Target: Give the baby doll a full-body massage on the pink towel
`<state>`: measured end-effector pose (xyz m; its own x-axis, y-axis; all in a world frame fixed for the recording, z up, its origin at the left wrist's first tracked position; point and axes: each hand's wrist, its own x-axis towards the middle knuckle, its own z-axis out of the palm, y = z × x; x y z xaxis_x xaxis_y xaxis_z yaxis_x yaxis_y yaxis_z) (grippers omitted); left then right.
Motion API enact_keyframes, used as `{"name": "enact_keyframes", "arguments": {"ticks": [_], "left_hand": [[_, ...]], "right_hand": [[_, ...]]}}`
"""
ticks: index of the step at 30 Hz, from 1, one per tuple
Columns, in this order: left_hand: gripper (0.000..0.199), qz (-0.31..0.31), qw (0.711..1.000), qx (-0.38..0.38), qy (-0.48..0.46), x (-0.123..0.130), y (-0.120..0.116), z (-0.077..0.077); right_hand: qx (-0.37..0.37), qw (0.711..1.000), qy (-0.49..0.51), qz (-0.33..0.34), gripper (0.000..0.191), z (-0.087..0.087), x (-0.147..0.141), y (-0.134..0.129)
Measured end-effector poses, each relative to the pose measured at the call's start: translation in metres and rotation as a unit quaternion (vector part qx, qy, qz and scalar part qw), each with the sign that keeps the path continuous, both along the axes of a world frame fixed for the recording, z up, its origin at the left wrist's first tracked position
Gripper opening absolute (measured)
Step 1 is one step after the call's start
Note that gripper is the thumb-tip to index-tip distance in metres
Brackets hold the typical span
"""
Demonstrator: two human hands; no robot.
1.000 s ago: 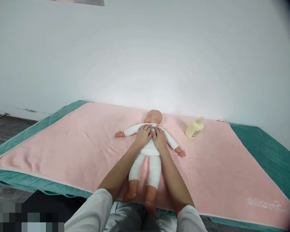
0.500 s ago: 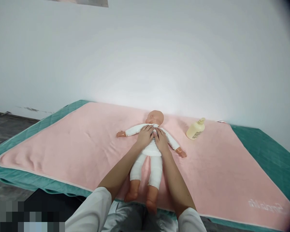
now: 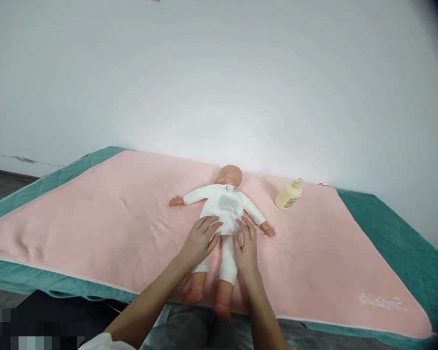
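A baby doll (image 3: 224, 205) with a white cloth body lies face down, arms spread and its bald head turned toward the wall. A greyish rectangular panel shows on its upper back. My left hand (image 3: 200, 240) rests by the left side of the doll's lower back and hip, fingers apart. On the other side my right hand (image 3: 246, 244) touches the lower right edge of the back, its fingers also spread. Neither hand grips anything. The doll's brown feet point toward me, between my forearms.
A pale yellow pump bottle (image 3: 289, 194) stands to the right of the doll. Beneath both lies a pink blanket (image 3: 113, 214) over a green padded cover (image 3: 394, 233). A white wall (image 3: 219, 87) rises behind the bed.
Both hands have slid down from the doll's upper back to its lower back and hips, moving toward me and slightly apart. The panel on the back is now uncovered.
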<state>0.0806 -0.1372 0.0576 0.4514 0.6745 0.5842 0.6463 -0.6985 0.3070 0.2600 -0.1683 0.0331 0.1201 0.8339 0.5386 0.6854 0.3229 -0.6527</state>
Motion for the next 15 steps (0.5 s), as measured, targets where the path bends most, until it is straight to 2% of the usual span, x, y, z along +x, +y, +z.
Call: {"name": "enact_keyframes", "arguments": {"ticks": [4,15], "left_hand": [[0.035,-0.006,1.000,0.000,0.021,-0.002,-0.011,-0.012],[0.033,0.017,0.997,-0.019,0.079,0.008,-0.007,-0.028]], "right_hand": [[-0.007,0.999,-0.037,0.036,0.038,-0.009,-0.012,-0.015],[-0.071,0.995,-0.009,0.070,0.035,-0.011,-0.007,-0.008]]}}
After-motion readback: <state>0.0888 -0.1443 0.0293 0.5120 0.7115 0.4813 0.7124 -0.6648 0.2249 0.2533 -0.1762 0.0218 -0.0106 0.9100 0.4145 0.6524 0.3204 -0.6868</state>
